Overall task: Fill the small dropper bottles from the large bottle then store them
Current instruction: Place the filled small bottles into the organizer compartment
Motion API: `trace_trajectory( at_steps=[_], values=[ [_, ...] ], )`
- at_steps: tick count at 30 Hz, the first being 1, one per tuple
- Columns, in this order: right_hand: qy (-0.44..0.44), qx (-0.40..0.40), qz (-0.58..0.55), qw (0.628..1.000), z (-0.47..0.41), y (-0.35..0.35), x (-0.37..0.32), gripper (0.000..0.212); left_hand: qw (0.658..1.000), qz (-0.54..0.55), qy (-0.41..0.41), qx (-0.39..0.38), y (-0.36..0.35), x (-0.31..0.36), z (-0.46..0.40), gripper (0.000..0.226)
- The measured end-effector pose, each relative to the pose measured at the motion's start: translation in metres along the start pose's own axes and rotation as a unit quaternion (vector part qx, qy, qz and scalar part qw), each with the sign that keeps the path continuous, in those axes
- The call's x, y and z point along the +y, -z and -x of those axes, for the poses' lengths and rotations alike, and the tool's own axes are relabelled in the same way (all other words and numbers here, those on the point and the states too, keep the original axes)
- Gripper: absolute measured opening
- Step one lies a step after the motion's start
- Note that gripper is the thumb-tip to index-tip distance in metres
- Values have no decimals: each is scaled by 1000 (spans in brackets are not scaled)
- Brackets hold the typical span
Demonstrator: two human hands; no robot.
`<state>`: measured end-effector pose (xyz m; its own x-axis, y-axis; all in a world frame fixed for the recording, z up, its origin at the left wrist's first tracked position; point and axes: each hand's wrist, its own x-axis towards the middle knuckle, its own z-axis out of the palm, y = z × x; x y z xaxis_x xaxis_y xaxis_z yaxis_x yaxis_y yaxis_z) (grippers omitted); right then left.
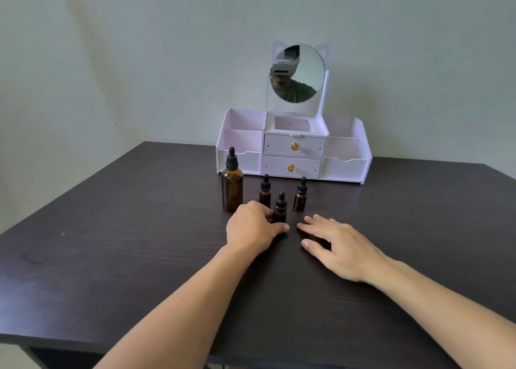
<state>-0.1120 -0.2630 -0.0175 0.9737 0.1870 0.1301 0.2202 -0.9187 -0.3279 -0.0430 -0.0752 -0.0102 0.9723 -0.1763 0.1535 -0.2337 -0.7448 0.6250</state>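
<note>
The left hand [252,229] hides the nearest small bottle's [280,208] base; liquid levels cannot be told.

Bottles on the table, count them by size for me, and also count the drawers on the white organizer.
Large amber dropper bottle: 1
Small amber dropper bottles: 3
Total bottles: 4
Drawers with gold knobs on the organizer: 2
</note>
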Motion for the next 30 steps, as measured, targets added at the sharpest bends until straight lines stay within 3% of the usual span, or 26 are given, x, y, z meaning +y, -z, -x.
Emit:
trace_trajectory(
  at_steps=[8,30],
  values=[
    [-61,79,-43,994,-1,2,14,42,998,-30,35,52,-19,16,-17,49],
    [-79,107,-60,989,-6,-2,18,37,992,-74,82,60,-21,26,-22,57]
  ],
)
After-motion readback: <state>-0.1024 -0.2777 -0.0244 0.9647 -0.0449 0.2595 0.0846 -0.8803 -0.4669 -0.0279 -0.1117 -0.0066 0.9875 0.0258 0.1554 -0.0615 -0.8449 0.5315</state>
